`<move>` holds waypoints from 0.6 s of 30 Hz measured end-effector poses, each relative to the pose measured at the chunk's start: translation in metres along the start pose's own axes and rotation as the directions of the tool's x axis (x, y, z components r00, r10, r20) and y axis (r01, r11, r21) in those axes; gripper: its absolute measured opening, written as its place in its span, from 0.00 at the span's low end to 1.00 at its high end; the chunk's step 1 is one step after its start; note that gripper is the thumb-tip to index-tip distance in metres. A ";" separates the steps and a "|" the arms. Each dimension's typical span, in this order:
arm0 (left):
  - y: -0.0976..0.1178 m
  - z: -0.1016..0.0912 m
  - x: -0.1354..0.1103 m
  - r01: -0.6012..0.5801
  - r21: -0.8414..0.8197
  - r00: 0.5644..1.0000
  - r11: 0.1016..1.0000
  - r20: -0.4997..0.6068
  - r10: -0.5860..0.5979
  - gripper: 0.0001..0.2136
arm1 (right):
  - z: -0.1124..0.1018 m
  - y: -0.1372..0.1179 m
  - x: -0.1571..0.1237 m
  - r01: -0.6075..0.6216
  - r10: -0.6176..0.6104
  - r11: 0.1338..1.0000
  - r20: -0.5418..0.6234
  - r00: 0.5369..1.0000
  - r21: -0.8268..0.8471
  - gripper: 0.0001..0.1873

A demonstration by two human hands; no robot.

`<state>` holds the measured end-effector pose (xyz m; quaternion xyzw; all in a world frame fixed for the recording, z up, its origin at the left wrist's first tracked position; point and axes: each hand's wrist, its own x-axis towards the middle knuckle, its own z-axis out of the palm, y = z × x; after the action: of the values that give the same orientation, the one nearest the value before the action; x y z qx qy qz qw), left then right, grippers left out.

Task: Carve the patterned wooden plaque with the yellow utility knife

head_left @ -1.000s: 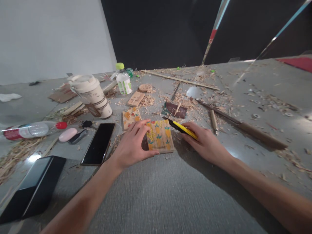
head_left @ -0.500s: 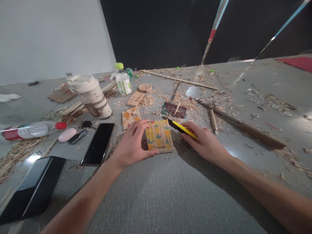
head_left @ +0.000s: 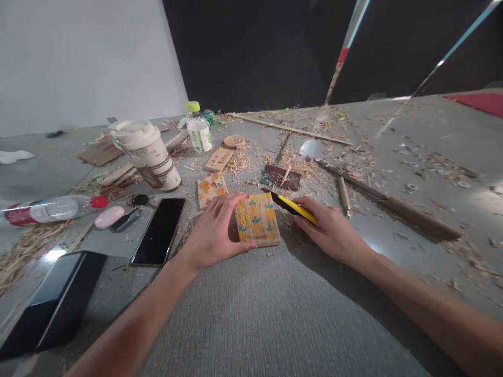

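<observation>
A small square wooden block [head_left: 257, 220] with painted yellow pineapples and green leaves lies on the grey surface in front of me. My left hand [head_left: 214, 230] grips it from the left, thumb along the near edge and fingers at the far side. In my right hand [head_left: 324, 225] is a yellow and black utility knife [head_left: 295, 207], its dark tip at the block's upper right corner. Whether the blade touches the wood I cannot tell. Just behind my left fingers lies another wooden piece [head_left: 210, 187] painted with orange fruit.
A phone [head_left: 159, 232], a black folded object [head_left: 51, 298] and a red-capped bottle [head_left: 58, 209] lie left. Behind stand a lidded cup [head_left: 151, 157] and a green-capped bottle [head_left: 198, 131]. A brown-handled long tool [head_left: 420, 217] lies right. Wood shavings [head_left: 238, 161] are scattered about.
</observation>
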<state>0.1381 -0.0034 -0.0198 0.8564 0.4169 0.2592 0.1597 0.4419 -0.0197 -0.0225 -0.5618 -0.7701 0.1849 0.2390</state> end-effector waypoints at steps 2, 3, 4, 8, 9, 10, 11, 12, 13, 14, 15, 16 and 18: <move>0.000 0.000 0.000 0.001 0.002 1.000 1.000 0.001 -0.001 0.47 | 0.000 0.000 0.000 -0.006 0.006 1.000 0.007 1.000 0.002 0.15; 0.000 0.000 0.000 0.002 0.001 1.000 1.000 0.003 -0.002 0.47 | 0.000 0.000 0.000 -0.010 0.010 1.000 0.014 1.000 0.004 0.15; 0.000 0.000 0.000 0.003 -0.001 1.000 1.000 0.004 -0.003 0.47 | 0.000 0.000 0.000 -0.014 0.014 1.000 0.018 1.000 0.008 0.15; 0.000 0.000 0.000 -0.002 0.004 1.000 1.000 0.008 0.001 0.47 | 0.000 0.001 0.000 -0.011 0.011 1.000 0.016 1.000 0.012 0.15; 0.000 0.000 0.000 -0.003 0.006 1.000 1.000 0.007 0.003 0.47 | 0.001 0.001 0.000 -0.008 0.008 1.000 0.013 1.000 0.009 0.15; 0.000 0.000 0.000 -0.002 0.007 1.000 1.000 0.008 0.002 0.47 | 0.001 0.001 0.000 -0.005 0.005 1.000 0.010 1.000 0.007 0.15; 0.000 0.000 0.000 0.000 0.007 1.000 1.000 0.008 0.000 0.48 | 0.001 0.001 0.000 -0.003 0.002 1.000 0.007 1.000 0.005 0.15; 0.000 0.000 0.000 0.005 0.005 1.000 1.000 0.008 -0.005 0.48 | 0.001 0.001 0.000 -0.001 0.001 1.000 0.006 1.000 0.006 0.15; 0.000 0.000 0.000 0.009 0.002 1.000 1.000 0.010 -0.009 0.48 | 0.001 0.001 0.000 0.000 0.000 1.000 0.006 1.000 0.007 0.14; 0.000 0.000 0.000 0.011 -0.001 1.000 1.000 0.011 -0.011 0.48 | 0.001 0.001 0.000 0.001 -0.001 1.000 0.009 1.000 0.009 0.14; 0.000 0.000 0.000 0.010 -0.002 1.000 1.000 0.012 -0.010 0.48 | 0.001 0.000 0.000 0.000 0.000 1.000 0.013 1.000 0.013 0.15; 0.000 0.000 0.000 0.006 -0.002 1.000 1.000 0.010 -0.006 0.48 | 0.000 0.000 0.000 -0.002 0.002 1.000 0.016 1.000 0.016 0.15; -0.001 0.000 0.000 0.000 0.000 1.000 1.000 0.008 0.000 0.48 | 0.000 0.000 0.000 -0.001 0.001 1.000 0.017 1.000 0.020 0.15</move>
<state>0.1377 -0.0030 -0.0204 0.8575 0.4164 0.2557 0.1612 0.4416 -0.0198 -0.0226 -0.5582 -0.7699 0.1974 0.2379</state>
